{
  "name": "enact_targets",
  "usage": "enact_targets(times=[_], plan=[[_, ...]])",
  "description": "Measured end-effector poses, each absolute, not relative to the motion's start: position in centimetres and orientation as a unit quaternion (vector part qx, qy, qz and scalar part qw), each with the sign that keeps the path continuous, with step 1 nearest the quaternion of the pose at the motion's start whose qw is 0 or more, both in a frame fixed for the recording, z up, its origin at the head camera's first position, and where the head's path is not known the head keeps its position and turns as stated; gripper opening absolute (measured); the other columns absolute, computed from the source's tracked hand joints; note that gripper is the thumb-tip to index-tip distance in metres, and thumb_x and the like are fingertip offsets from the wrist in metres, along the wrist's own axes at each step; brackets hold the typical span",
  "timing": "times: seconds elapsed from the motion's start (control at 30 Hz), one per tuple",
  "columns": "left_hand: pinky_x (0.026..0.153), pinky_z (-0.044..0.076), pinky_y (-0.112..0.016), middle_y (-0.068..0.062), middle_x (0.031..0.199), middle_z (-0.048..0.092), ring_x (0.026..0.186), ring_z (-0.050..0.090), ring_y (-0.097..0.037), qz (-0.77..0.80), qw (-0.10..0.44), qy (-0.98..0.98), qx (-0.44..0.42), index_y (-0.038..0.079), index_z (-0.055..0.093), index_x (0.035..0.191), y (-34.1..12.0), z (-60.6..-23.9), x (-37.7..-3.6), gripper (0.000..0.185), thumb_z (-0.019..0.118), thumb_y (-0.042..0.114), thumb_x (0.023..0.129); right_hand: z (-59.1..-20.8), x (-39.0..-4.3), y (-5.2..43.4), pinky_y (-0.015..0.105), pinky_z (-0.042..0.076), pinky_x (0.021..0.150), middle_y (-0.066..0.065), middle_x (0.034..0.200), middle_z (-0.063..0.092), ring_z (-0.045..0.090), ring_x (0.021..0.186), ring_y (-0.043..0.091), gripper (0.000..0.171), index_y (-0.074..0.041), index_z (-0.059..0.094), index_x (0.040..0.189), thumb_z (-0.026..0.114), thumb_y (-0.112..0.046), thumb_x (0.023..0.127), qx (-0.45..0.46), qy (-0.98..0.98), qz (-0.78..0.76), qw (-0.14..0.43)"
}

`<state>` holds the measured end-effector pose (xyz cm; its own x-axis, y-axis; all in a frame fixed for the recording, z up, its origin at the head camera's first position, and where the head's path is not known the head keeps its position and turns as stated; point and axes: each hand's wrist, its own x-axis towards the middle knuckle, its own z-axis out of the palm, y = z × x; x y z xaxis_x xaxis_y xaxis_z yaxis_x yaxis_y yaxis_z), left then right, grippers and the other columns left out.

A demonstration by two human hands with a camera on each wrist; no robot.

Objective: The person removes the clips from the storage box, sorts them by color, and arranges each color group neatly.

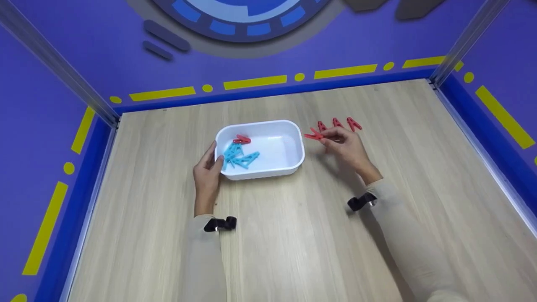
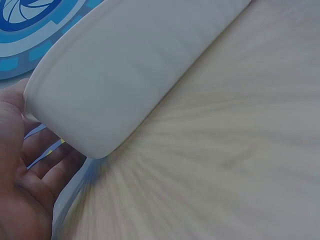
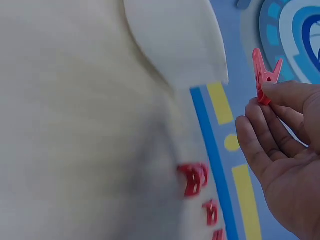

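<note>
A white plastic basin (image 1: 277,144) stands on the wooden table. My left hand (image 1: 207,174) grips its left end, thumb over the rim and fingers along the outer wall. In the basin's left part lie several light blue clothespins (image 1: 239,157) and a red clothespin (image 1: 242,139). Just off the basin's right end, my right hand (image 1: 345,147) pinches another red clothespin (image 3: 265,75) between thumb and fingertips. That clothespin is raised above the table, its two handle ends spread apart and pointing away from the fingers.
Beyond the right hand, three red clothespins (image 1: 353,123) sit in a row on the table (image 1: 285,243). Purple panels with yellow markings (image 1: 256,82) close off the back and both sides. Each wrist wears a black camera band (image 1: 361,201).
</note>
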<state>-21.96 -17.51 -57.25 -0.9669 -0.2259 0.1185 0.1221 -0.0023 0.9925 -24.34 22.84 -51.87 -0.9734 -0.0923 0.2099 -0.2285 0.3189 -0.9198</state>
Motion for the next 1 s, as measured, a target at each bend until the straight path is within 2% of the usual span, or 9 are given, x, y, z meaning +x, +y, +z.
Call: enact_targets(times=[0.13, 0.27, 0.43, 0.53, 0.67, 0.87, 1.0], plan=[[0.120, 0.040, -0.027, -0.005, 0.161, 0.050, 0.151, 0.043, -0.019, -0.713, 0.113, -0.690, 0.048, 0.009, 0.055, 0.155, -17.6, -57.2, -22.1, 0.052, 0.065, 0.001, 0.104, -50.8, -23.7, 24.5, 0.015, 0.052, 0.081, 0.032, 0.114, 0.070, 0.064, 0.094, 0.011, 0.024, 0.016, 0.070, 0.119, 0.071, 0.007, 0.097, 0.073, -0.813, 0.575, 0.056], [0.121, 0.038, -0.029, -0.008, 0.162, 0.048, 0.152, 0.041, -0.022, -0.716, 0.102, -0.689, 0.052, 0.006, 0.053, 0.155, -17.3, -56.0, -21.6, 0.052, 0.064, 0.000, 0.104, -50.0, -23.1, 26.2, 0.015, 0.052, 0.083, 0.030, 0.114, 0.070, 0.064, 0.094, 0.009, 0.025, 0.016, 0.069, 0.120, 0.071, 0.005, 0.098, 0.054, -0.820, 0.568, 0.054], [0.122, 0.037, -0.030, -0.010, 0.162, 0.048, 0.152, 0.040, -0.024, -0.713, 0.100, -0.692, 0.050, 0.004, 0.053, 0.154, -17.0, -54.5, -20.9, 0.051, 0.064, 0.000, 0.104, -51.9, -23.9, 28.9, 0.013, 0.053, 0.082, 0.024, 0.116, 0.072, 0.064, 0.095, 0.007, 0.026, 0.014, 0.069, 0.123, 0.071, 0.001, 0.100, 0.030, -0.815, 0.577, 0.046], [0.122, 0.037, -0.031, -0.010, 0.161, 0.048, 0.152, 0.041, -0.024, -0.714, 0.105, -0.690, 0.049, 0.004, 0.054, 0.154, -17.2, -55.5, -21.4, 0.052, 0.064, -0.001, 0.104, -52.8, -24.3, 30.1, 0.014, 0.056, 0.082, 0.018, 0.114, 0.073, 0.067, 0.096, 0.008, 0.028, 0.015, 0.069, 0.125, 0.071, 0.000, 0.101, 0.011, -0.807, 0.590, 0.032], [0.121, 0.039, -0.031, -0.008, 0.161, 0.049, 0.151, 0.043, -0.021, -0.715, 0.112, -0.689, 0.042, 0.006, 0.054, 0.154, -17.5, -57.0, -21.9, 0.052, 0.066, 0.001, 0.104, -54.1, -24.7, 31.6, 0.017, 0.058, 0.082, 0.005, 0.113, 0.073, 0.067, 0.098, 0.009, 0.031, 0.010, 0.070, 0.127, 0.072, -0.008, 0.103, -0.016, -0.812, 0.584, 0.011], [0.119, 0.041, -0.028, -0.003, 0.159, 0.053, 0.149, 0.045, -0.018, -0.709, 0.121, -0.694, 0.033, 0.012, 0.057, 0.153, -17.5, -57.3, -21.9, 0.052, 0.068, 0.005, 0.104, -54.3, -24.7, 32.6, 0.019, 0.058, 0.083, 0.020, 0.126, 0.067, 0.064, 0.101, 0.010, 0.033, 0.007, 0.069, 0.133, 0.066, -0.013, 0.107, -0.031, -0.836, 0.547, -0.031], [0.119, 0.041, -0.028, -0.002, 0.158, 0.054, 0.148, 0.046, -0.017, -0.705, 0.126, -0.697, 0.032, 0.013, 0.059, 0.152, -17.6, -57.3, -21.8, 0.050, 0.069, 0.006, 0.103, -54.4, -24.9, 32.8, 0.019, 0.055, 0.077, 0.023, 0.124, 0.066, 0.060, 0.096, 0.014, 0.033, 0.006, 0.068, 0.134, 0.061, -0.014, 0.109, -0.027, -0.845, 0.531, -0.047]])
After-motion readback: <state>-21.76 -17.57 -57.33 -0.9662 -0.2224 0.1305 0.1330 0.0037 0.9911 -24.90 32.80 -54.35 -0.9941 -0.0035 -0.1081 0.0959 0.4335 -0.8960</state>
